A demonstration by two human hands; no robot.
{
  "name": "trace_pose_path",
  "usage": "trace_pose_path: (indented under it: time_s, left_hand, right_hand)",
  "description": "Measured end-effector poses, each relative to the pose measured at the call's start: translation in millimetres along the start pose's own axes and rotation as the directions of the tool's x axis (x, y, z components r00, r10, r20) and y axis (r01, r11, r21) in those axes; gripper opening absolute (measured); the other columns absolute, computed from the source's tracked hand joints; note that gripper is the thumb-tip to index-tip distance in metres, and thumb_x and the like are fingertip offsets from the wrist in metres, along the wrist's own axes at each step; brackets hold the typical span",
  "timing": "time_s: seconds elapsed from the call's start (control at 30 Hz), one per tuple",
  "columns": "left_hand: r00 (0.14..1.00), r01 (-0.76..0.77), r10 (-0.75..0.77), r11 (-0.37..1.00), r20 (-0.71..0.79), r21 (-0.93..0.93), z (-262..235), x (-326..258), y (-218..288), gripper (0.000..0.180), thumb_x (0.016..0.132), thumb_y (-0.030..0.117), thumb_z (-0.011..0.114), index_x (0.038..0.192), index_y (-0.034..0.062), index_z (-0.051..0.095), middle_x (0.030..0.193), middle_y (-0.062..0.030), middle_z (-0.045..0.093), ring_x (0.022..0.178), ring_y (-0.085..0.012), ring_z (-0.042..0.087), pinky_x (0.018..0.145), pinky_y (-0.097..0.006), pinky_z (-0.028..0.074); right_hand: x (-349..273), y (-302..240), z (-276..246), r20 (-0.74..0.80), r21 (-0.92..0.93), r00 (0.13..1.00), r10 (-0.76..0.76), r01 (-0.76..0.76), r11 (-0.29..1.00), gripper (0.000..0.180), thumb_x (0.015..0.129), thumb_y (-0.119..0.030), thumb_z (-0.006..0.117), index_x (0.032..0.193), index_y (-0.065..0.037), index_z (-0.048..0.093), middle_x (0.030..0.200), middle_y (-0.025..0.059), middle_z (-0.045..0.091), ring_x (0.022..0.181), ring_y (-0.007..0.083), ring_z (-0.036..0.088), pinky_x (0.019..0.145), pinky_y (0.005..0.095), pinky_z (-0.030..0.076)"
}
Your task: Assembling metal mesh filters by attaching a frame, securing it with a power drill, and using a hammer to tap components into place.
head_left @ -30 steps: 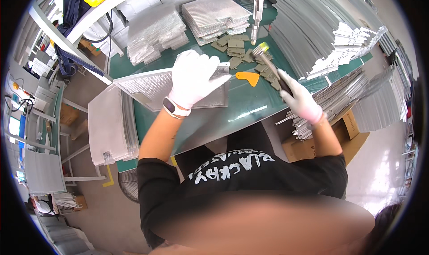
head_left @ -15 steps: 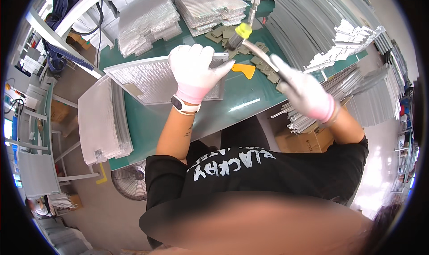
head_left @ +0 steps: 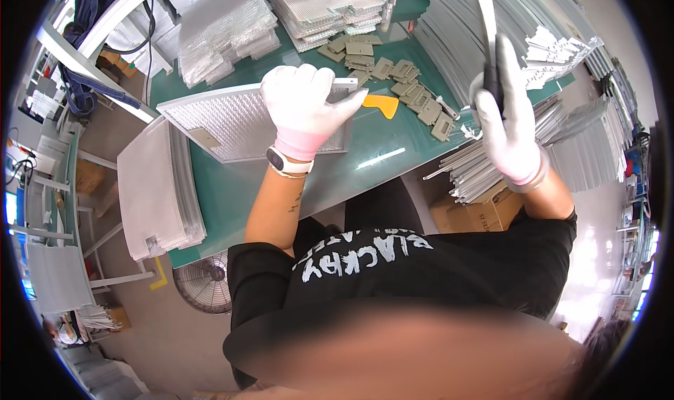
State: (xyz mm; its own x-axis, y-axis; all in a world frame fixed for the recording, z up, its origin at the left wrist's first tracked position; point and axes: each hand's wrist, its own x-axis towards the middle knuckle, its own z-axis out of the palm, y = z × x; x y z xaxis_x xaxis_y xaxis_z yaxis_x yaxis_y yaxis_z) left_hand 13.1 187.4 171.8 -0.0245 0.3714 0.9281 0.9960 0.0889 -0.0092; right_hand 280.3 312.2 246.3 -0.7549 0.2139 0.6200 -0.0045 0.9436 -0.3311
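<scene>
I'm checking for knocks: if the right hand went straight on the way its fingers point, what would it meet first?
Beyond the tool it holds, the right hand would probably meet the stack of grey panels; its height above them is unclear, so it might pass over.

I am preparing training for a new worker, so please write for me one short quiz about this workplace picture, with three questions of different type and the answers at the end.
1. What does the left hand hold, and what does the right hand hold?
2. True or false: the yellow-orange scraper lies to the right of the left hand.
3. Where do the small grey-green plates lie?
A) in a carton
B) on the green table
C) on the floor

Key:
1. Left: a framed mesh panel; right: a hammer.
2. True.
3. B.
</scene>
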Motion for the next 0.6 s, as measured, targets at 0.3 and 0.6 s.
trace_pose_path:
  time_s: [0.3, 0.6]
  left_hand:
    - [0.999, 0.008, -0.008, 1.000, -0.037, 0.002, -4.8, 2.7, 8.3, 0.038, 0.062, 0.037, 0.081, 0.062, 0.0152, 0.050, 0.063, -0.0026, 0.044, 0.062, -0.0235, 0.048, 0.066, -0.040, 0.039]
    - [0.998, 0.052, -0.052, 0.998, -0.025, 0.024, -12.5, -3.0, 33.9, 0.019, 0.062, 0.019, 0.072, 0.066, 0.0155, 0.054, 0.064, -0.0016, 0.044, 0.063, -0.0220, 0.047, 0.071, -0.040, 0.040]
  right_hand:
    - [-51.6, 67.8, 94.9, 0.356, 0.114, 0.915, 0.190, -0.244, 0.963, 0.067, 0.090, -0.009, 0.053, 0.153, -0.014, 0.030, 0.116, 0.0231, 0.064, 0.095, 0.0424, 0.064, 0.084, 0.0462, 0.050]
    - [55.5, 98.9, 99.2, -0.715, 0.062, 0.695, 0.076, -0.046, 0.997, 0.056, 0.089, -0.007, 0.061, 0.139, 0.006, 0.040, 0.125, 0.0218, 0.053, 0.118, 0.0356, 0.052, 0.110, 0.0433, 0.034]
